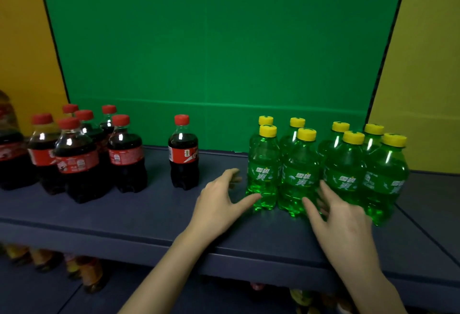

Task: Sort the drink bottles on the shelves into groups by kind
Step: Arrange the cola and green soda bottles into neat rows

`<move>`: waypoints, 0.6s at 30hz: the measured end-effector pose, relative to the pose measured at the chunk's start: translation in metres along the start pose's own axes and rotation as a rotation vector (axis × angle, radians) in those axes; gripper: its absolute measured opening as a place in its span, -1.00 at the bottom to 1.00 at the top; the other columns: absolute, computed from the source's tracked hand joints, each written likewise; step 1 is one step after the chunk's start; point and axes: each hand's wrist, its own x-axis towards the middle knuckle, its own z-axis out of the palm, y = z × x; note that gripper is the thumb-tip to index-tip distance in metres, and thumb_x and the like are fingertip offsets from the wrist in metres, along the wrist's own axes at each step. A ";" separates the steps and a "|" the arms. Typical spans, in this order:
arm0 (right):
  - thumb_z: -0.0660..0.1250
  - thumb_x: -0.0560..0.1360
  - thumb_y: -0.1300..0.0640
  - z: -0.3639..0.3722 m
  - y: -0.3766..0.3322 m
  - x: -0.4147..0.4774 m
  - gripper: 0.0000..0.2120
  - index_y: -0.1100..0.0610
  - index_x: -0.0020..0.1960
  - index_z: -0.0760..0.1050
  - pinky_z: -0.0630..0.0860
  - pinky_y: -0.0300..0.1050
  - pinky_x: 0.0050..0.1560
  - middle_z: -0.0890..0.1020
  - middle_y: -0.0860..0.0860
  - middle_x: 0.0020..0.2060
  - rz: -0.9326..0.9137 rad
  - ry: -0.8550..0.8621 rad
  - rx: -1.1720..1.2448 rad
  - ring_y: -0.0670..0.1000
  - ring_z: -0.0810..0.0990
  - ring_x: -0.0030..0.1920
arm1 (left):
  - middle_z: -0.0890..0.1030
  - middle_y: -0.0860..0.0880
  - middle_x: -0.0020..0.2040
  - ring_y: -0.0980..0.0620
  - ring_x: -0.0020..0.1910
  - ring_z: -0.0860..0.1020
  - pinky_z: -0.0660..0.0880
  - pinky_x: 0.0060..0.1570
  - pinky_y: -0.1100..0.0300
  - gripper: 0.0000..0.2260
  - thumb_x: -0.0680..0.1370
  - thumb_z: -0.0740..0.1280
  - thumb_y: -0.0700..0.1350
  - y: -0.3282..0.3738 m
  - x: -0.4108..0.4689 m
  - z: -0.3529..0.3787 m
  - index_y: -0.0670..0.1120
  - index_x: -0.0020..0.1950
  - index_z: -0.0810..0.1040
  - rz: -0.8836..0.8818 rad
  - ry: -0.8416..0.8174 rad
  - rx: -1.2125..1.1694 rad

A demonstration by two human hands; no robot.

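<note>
A flat, matte green panel [211,52] fills the back, with plain yellow walls [25,40] on both sides. Below it runs a dark blue shelf [124,214], smooth, with a rounded front edge. On its right stand 8 green bottles [301,176], clear glossy plastic with waisted bodies, lobed bases and ribbed yellow caps [306,134], packed touching in 2 rows. On its left stand 6 cola bottles [74,164] of the same shape, dark with red labels and red caps, clustered close; 1 more bottle at the left edge is too blurred to tell. A lone cola bottle [183,159] stands upright between the 2 groups, well apart from both. The right hand [343,224] is spread flat, grasping nothing, its fingers in front of the front green bottles. The left hand [219,199] is likewise released and splayed, thumb tip at the base of the leftmost green bottle. Blurred orange bottles [92,274] lie under the shelf; their count cannot be told.
</note>
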 end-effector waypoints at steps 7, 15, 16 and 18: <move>0.41 0.38 0.21 0.003 -0.035 -0.014 -0.78 -0.01 -0.12 0.40 0.29 -0.25 -0.43 0.46 -0.17 -0.33 -0.198 0.148 0.201 -0.14 0.48 -0.23 | 0.59 0.00 -0.07 0.02 -0.06 0.57 0.53 -0.03 0.04 -0.81 0.47 0.33 -0.05 -0.044 -0.037 -0.079 -0.10 0.03 0.53 0.053 0.526 0.072; 0.35 0.46 0.20 0.075 -0.123 0.001 -0.76 -0.04 0.04 0.38 0.40 -0.35 -0.15 0.47 -0.15 -0.11 -0.362 -0.120 0.388 -0.18 0.48 -0.19 | 0.26 -0.15 0.44 -0.07 0.44 0.23 0.20 0.40 0.08 -0.35 0.49 0.37 -0.17 -0.097 -0.033 -0.134 -0.21 0.48 0.11 -0.095 0.421 0.150; 0.34 0.47 0.17 0.085 -0.131 0.007 -0.74 -0.03 0.10 0.38 0.42 -0.32 -0.08 0.47 -0.14 -0.04 -0.334 -0.157 0.407 -0.18 0.48 -0.14 | 0.20 -0.14 0.48 -0.05 0.46 0.18 0.15 0.41 0.13 -0.30 0.49 0.37 -0.16 -0.103 -0.032 -0.135 -0.20 0.50 0.05 -0.102 0.363 0.128; 0.35 0.48 0.12 0.104 -0.145 0.021 -0.59 0.04 0.28 0.32 0.45 -0.19 0.11 0.43 -0.10 0.14 -0.253 -0.249 0.419 -0.16 0.47 0.02 | 0.13 -0.10 0.51 -0.01 0.49 0.12 0.08 0.40 0.22 -0.23 0.48 0.38 -0.13 -0.111 -0.029 -0.137 -0.18 0.51 -0.05 -0.115 0.269 0.067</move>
